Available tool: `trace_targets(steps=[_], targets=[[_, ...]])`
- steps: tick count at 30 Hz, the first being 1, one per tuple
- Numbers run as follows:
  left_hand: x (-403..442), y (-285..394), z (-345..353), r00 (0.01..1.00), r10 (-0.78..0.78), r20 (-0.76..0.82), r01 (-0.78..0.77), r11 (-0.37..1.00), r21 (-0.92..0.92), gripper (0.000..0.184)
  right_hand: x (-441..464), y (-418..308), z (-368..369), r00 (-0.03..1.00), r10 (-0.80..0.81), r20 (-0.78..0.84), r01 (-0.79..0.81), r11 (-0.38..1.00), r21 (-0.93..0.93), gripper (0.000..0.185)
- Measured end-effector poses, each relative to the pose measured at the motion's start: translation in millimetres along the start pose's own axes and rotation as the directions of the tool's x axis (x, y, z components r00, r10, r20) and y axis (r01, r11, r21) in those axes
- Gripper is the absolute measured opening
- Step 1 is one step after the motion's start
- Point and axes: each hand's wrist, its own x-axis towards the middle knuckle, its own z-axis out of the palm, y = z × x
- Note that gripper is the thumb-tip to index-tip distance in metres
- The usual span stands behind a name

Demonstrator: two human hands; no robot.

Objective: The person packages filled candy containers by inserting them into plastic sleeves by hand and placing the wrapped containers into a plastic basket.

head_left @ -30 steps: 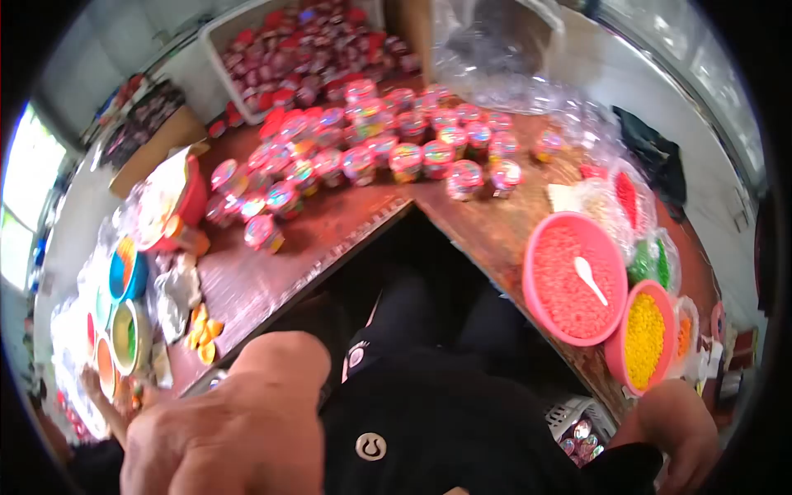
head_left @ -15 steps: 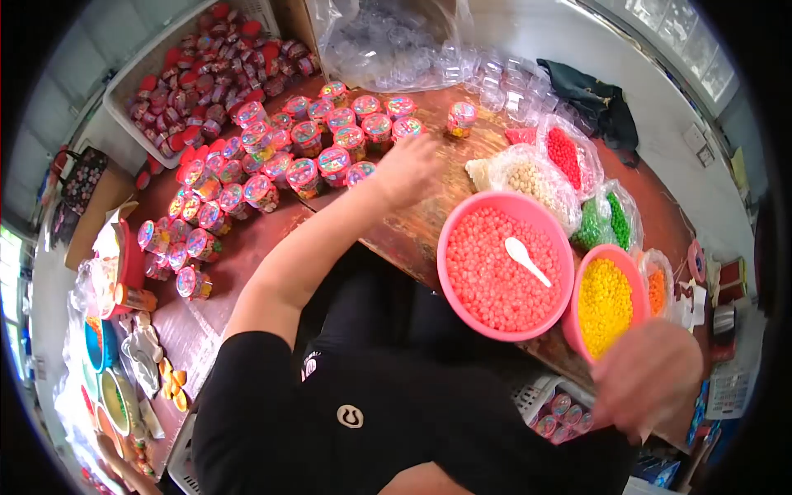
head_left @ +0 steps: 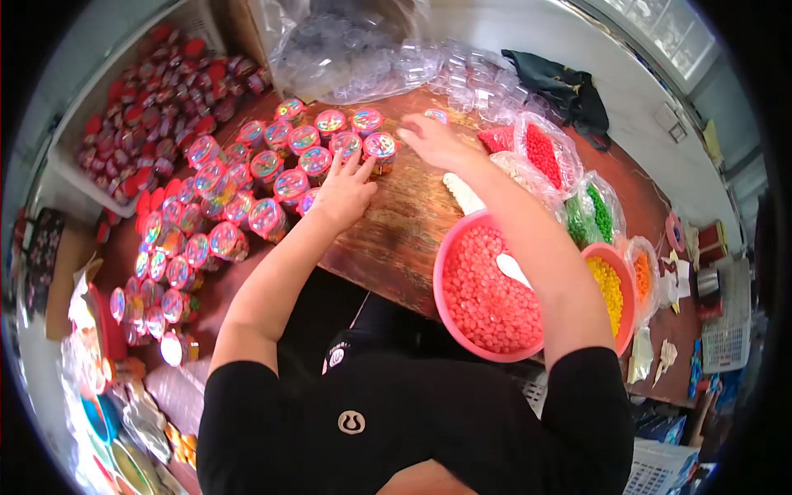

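My left hand (head_left: 346, 194) lies with fingers spread over the front right of a group of small clear jars (head_left: 268, 216), which have shiny, colourful lids and red rims. Its fingertips are by the jar (head_left: 380, 148) at the group's right end. My right hand (head_left: 437, 142) is stretched out with its fingers apart, in front of a lone jar (head_left: 436, 115) that it partly hides. Below my right forearm is a pink bowl (head_left: 440, 280) of pink beads (head_left: 487, 289) with a white spoon (head_left: 513, 270), partly covered by the arm.
Bags of red beads (head_left: 542, 155), green beads (head_left: 601, 213) and orange beads (head_left: 642, 276) line the right side. A smaller pink tub (head_left: 629, 309) holds yellow beads. Clear empty containers (head_left: 470, 78) lie at the back. A white crate (head_left: 82, 186) of red-lidded jars stands back left.
My right hand has swung from beside the yellow beads up to the lone jar. My left hand has drawn back a little toward the grouped jars. The view has shifted.
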Motion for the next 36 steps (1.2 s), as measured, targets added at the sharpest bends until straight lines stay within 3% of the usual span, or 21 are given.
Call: trace_targets(steps=[1,3,7,9,10,14,16,19,20,21,22,23,24,25,27,28,30,31,33,35,36], targets=[[-3,-7,3,1.0,-0.01,-0.006,0.01,1.0,0.022,0.02,15,-3,14,1.0,0.017,-0.009,-0.017,1.0,0.002,0.044],[-8,-20,3,1.0,0.003,-0.007,-0.003,1.0,0.002,0.018,39,-8,40,0.982,0.055,-0.178,-0.096,0.967,-0.234,0.055],[-25,-41,2,0.999,0.041,-0.035,-0.044,0.993,-0.106,0.016,70,6,84,0.965,0.128,-0.227,-0.212,0.894,-0.395,0.065],[-31,-52,4,0.998,0.041,-0.053,-0.047,0.992,-0.113,0.016,91,34,106,0.974,0.118,-0.192,-0.106,0.992,0.071,0.062],[-33,-57,3,0.998,0.021,-0.066,-0.027,0.994,-0.102,0.017,90,23,107,0.972,0.174,-0.155,-0.155,0.98,0.127,0.062],[-45,-72,9,0.987,-0.049,-0.15,0.031,0.993,-0.117,0.018,90,-17,124,0.98,0.153,-0.125,-0.144,0.986,0.079,0.063],[-51,-79,5,0.984,-0.118,-0.136,0.098,0.985,-0.142,0.016,98,-19,140,0.943,0.224,-0.246,-0.191,0.97,0.149,0.07],[-53,-89,9,0.97,-0.159,-0.182,0.134,0.98,-0.145,0.016,108,-28,140,0.978,0.19,-0.084,-0.158,0.942,0.295,0.07],[-53,-91,9,0.97,-0.162,-0.183,0.14,0.982,-0.131,0.017,97,-38,119,0.995,0.096,-0.004,-0.09,0.94,0.33,0.067],[-53,-93,9,0.969,-0.166,-0.185,0.147,0.982,-0.116,0.018,116,-13,102,0.996,0.088,0.032,-0.092,0.985,0.149,0.06],[-53,-92,10,0.964,-0.177,-0.197,0.157,0.981,-0.113,0.018,105,-41,62,0.993,0.111,0.042,-0.106,0.988,-0.115,0.058],[-53,-92,9,0.97,-0.174,-0.17,0.16,0.982,-0.097,0.019,106,-13,43,0.993,0.065,-0.094,-0.073,0.994,-0.084,0.052],[-54,-92,10,0.966,-0.18,-0.186,0.16,0.98,-0.118,0.019,107,7,17,0.985,-0.092,-0.149,-0.002,0.846,-0.533,0.051],[-54,-92,12,0.962,-0.18,-0.203,0.155,0.979,-0.136,0.019,97,-8,-7,0.987,0.163,-0.008,-0.124,0.715,-0.688,0.053],[-53,-92,12,0.968,-0.198,-0.151,0.176,0.974,-0.145,0.02,87,90,-14,0.998,0.062,-0.002,-0.041,0.642,-0.765,0.056],[-53,-92,13,0.968,-0.199,-0.154,0.179,0.975,-0.132,0.02,85,107,-15,0.998,0.055,0.005,-0.032,0.648,-0.761,0.056],[-53,-93,13,0.969,-0.192,-0.157,0.174,0.978,-0.119,0.02,75,117,-18,0.994,0.087,0.07,-0.053,0.919,-0.39,0.056],[-55,-92,13,0.965,-0.183,-0.188,0.164,0.98,-0.111,0.019,71,115,-17,0.993,0.095,0.068,-0.061,0.92,-0.388,0.056],[-53,-94,15,0.958,-0.156,-0.242,0.126,0.983,-0.136,0.017,63,101,-14,0.97,0.076,0.231,-0.023,0.975,-0.223,0.053],[-52,-95,16,0.949,-0.129,-0.288,0.083,0.982,-0.167,0.014,64,84,-10,0.975,0.147,0.165,-0.093,0.95,-0.299,0.05],[-51,-95,15,0.948,-0.133,-0.291,0.077,0.978,-0.196,0.013,73,81,-8,0.995,0.082,0.063,-0.062,0.961,-0.27,0.052]])
